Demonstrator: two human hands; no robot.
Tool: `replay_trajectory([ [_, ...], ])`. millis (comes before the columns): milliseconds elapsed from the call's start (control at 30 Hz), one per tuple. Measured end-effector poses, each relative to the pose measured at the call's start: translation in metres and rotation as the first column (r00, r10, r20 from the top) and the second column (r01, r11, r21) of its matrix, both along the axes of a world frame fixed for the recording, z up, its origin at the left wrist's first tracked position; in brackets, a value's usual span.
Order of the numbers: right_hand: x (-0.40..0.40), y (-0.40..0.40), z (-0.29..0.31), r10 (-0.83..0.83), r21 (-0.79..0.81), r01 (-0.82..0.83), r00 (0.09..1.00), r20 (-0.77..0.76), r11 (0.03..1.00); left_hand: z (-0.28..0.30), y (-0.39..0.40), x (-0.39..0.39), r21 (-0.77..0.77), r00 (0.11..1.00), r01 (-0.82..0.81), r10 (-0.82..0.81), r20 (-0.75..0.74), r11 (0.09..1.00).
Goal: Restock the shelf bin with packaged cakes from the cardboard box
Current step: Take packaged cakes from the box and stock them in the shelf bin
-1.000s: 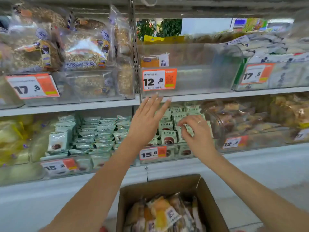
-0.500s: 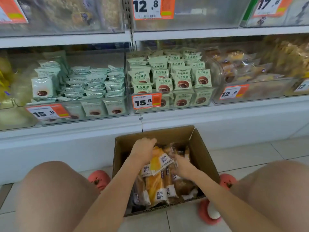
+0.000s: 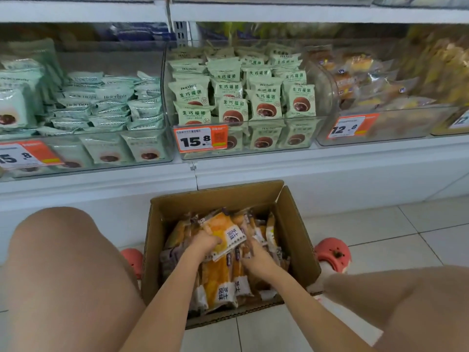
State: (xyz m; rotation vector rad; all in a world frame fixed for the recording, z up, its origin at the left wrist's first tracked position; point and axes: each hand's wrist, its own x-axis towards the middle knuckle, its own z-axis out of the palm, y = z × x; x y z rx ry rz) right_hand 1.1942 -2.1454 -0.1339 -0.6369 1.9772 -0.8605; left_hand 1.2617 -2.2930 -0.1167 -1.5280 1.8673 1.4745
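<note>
Nearest the camera, two bare knees bent to either side, both forearms reaching forward and down between them. Just beyond, on the pale tiled floor, an open cardboard box with flaps up, packed with packaged cakes in orange-yellow wrappers with white label ends, most standing on edge. Left hand inside the box, fingers curled down around the edge of one raised cake packet, lifted at a tilt above the rest. Right hand also inside the box, just beside the left, fingers pushed in among the packets and mostly hidden; cannot tell whether gripping one or only parting them. Pink shoes on the floor on both sides of the box, the right one plainly seen, the left one half hidden behind the box wall. Farther back, a white shelf front, and above it a row of clear shelf bins: green-wrapped round cakes in the centre bin behind an orange price tag reading 15.8, paler green packets stacked flat in the left bin, and clear-wrapped golden pastries in the right bin tagged 12.8. Higher still, only the underside of the next shelf at the top edge.
</note>
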Motion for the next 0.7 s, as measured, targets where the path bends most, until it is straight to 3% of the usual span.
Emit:
replay_trajectory([
  [67,-0.006,-0.003,-0.005,0.014,-0.007,-0.015,0.999,-0.036,1.0,-0.001,0.001,-0.004,0.002,1.0,-0.02,0.02,0.0,1.0],
  [300,-0.01,-0.018,0.003,-0.15,0.011,0.149,0.985,0.09,0.989,-0.02,0.005,-0.006,-0.085,0.995,-0.096,0.093,-0.032,0.992],
  [367,-0.014,-0.02,0.001,-0.199,0.046,0.197,0.979,0.036,0.979,-0.021,0.003,-0.007,-0.115,0.988,-0.144,0.138,-0.063,0.983],
  [500,-0.019,-0.024,0.003,-0.298,0.089,0.301,0.954,-0.04,0.95,-0.03,-0.008,-0.013,0.214,0.909,-0.356,0.39,-0.145,0.91],
  [600,-0.023,-0.025,0.015,-0.424,0.074,0.423,0.905,-0.002,0.903,-0.045,-0.012,-0.012,0.438,0.866,-0.374,0.477,-0.152,0.818],
  [700,-0.034,-0.026,0.032,-0.493,0.122,0.481,0.864,0.106,0.868,-0.005,0.003,0.004,0.572,0.837,-0.347,0.521,-0.169,0.743],
])
